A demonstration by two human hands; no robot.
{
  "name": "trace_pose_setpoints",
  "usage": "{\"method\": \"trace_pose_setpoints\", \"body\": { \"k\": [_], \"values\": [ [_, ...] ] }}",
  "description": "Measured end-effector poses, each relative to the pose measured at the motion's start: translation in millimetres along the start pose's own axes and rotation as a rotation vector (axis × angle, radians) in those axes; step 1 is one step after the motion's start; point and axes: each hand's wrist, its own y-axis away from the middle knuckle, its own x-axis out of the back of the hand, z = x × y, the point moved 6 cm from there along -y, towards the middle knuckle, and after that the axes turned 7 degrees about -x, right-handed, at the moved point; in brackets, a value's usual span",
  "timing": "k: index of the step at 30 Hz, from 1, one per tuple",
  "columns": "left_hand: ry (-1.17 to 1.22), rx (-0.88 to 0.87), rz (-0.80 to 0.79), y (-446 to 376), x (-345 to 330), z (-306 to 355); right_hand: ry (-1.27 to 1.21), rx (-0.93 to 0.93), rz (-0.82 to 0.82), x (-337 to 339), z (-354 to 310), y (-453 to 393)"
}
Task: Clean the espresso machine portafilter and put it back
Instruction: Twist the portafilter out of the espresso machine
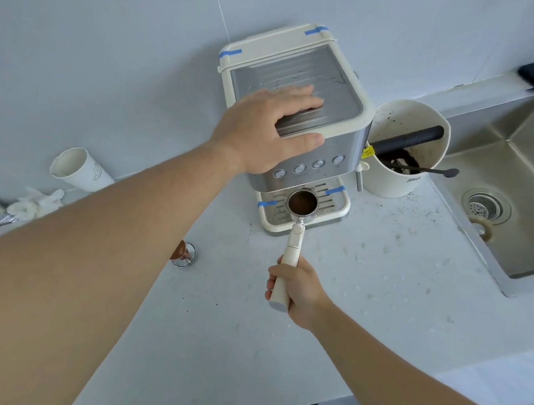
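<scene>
2 hands are engaged: the left hand (266, 130) is laid flat, fingers spread, on top of the espresso machine (300, 114), while the portafilter (295, 234) is gripped by its cream handle in the right hand (296, 290) — its basket, filled with dark grounds, is held above the drip tray (337, 206).

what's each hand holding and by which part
The right hand grips the portafilter by the lower end of its handle. The left hand holds nothing; it rests on the espresso machine.
</scene>
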Motion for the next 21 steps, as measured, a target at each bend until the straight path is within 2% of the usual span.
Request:
{"method": "trace_pose_setpoints", "body": {
  "k": [11, 21],
  "values": [
    [-0.065, 0.016, -0.052, 5, -2, 7, 0.281, -0.063, -0.057, 67, -22, 65],
    [-0.053, 0.117, -0.093, 3, 1, 12, 0.378, -0.065, -0.150, 109, -89, 120]
  ]
}}
